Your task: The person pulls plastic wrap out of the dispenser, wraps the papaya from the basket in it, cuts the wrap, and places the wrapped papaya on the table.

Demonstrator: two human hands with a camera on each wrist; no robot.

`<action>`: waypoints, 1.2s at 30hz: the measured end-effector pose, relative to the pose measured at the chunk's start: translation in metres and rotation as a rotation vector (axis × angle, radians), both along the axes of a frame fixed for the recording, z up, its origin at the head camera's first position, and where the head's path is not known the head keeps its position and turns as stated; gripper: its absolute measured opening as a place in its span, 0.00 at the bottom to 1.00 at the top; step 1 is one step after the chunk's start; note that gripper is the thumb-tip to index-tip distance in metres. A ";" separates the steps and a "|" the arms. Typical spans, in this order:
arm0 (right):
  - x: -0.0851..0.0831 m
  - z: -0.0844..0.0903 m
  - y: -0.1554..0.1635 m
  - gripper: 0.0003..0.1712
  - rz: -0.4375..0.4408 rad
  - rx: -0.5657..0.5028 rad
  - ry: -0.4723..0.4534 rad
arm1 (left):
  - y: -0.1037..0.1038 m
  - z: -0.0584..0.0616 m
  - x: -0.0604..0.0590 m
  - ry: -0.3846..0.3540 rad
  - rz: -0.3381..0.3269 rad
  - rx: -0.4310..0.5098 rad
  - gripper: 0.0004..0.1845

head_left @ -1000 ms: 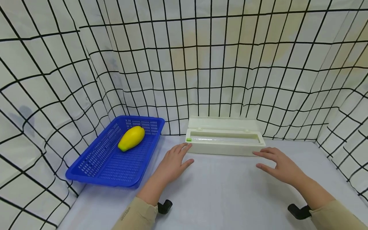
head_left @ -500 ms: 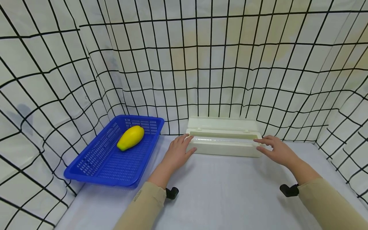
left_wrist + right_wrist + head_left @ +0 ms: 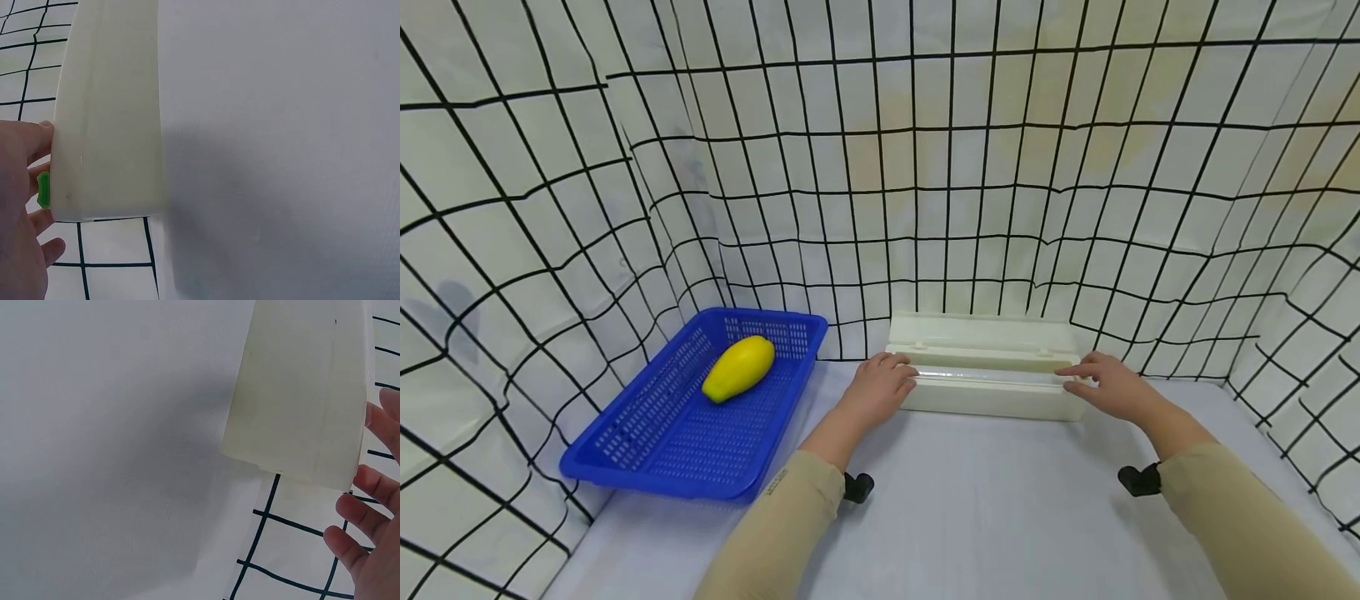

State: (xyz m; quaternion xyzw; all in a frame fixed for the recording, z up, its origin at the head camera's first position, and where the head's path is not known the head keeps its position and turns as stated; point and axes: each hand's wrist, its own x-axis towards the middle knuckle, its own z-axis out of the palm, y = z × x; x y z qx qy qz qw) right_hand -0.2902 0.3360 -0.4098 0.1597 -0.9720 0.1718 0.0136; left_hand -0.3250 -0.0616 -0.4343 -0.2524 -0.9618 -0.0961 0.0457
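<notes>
A long off-white plastic wrap box [image 3: 985, 402] stands against the back mesh, its lid [image 3: 985, 333] raised behind it. Clear plastic wrap [image 3: 985, 377] stretches along its front rim. At the box's left end, my left hand [image 3: 876, 387] pinches the wrap at the rim between thumb and fingers. A green tab [image 3: 44, 190] shows among those fingers in the left wrist view; in the head view it is hidden. My right hand [image 3: 1112, 389] pinches the wrap near the right end, and its other fingers [image 3: 365, 519] spread loosely past the box end.
A blue plastic basket [image 3: 655, 479] stands on the left of the white table [image 3: 992, 500], holding a yellow papaya-like fruit [image 3: 739, 368]. Black wire mesh [image 3: 951, 187] encloses the back and sides. A black wrist mount [image 3: 857, 487] juts from the left sleeve.
Both hands have moved forward and inward to the box's ends, and their thumbs have closed toward the fingers. The clear wrap has shifted to the front rim. The basket and fruit stay put.
</notes>
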 end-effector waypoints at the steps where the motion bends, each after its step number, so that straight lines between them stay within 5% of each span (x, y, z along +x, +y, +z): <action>1: -0.001 0.000 -0.001 0.20 0.000 0.006 -0.002 | 0.000 0.000 -0.001 0.006 -0.002 -0.004 0.19; 17: -0.010 -0.011 -0.003 0.11 -0.047 -0.022 0.025 | 0.006 0.002 -0.015 0.025 0.039 0.101 0.14; 29: -0.008 -0.010 -0.005 0.10 -0.063 -0.170 -0.005 | 0.012 0.002 -0.020 -0.117 0.048 0.259 0.12; 36: -0.005 -0.011 -0.007 0.12 -0.121 -0.194 0.065 | 0.015 0.001 -0.024 -0.005 0.093 0.247 0.10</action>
